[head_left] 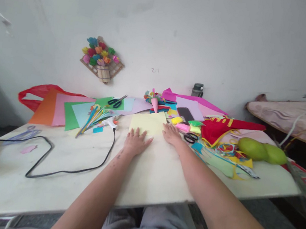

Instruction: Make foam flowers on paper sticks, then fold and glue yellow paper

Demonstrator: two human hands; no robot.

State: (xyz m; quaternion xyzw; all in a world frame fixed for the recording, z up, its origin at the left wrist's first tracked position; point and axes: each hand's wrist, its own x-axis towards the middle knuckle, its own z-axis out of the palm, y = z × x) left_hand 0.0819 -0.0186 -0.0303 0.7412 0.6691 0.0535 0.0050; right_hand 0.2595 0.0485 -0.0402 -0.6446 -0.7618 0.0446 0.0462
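A pale yellow sheet of paper [148, 123] lies flat on the white table [73, 194] in front of me. My left hand [136, 142] rests at the sheet's lower left corner, palm down with the fingers spread. Over its right edge lies my right hand [171, 133], also flat with its fingers stretched out. Neither hand grips anything. Close to my left hand is a white glue gun [110, 122] with a black cord. Black-handled scissors [190, 137] and packs of coloured clay [182, 127] sit just right of my right hand.
Coloured paper sheets [47, 109], paper strips [93, 119] and a second pair of scissors [117, 102] lie at the back left. A phone [185, 114], red fabric [213, 130], paper scraps and green fruits [252, 148] crowd the right. The black cord [62, 171] loops across the left side.
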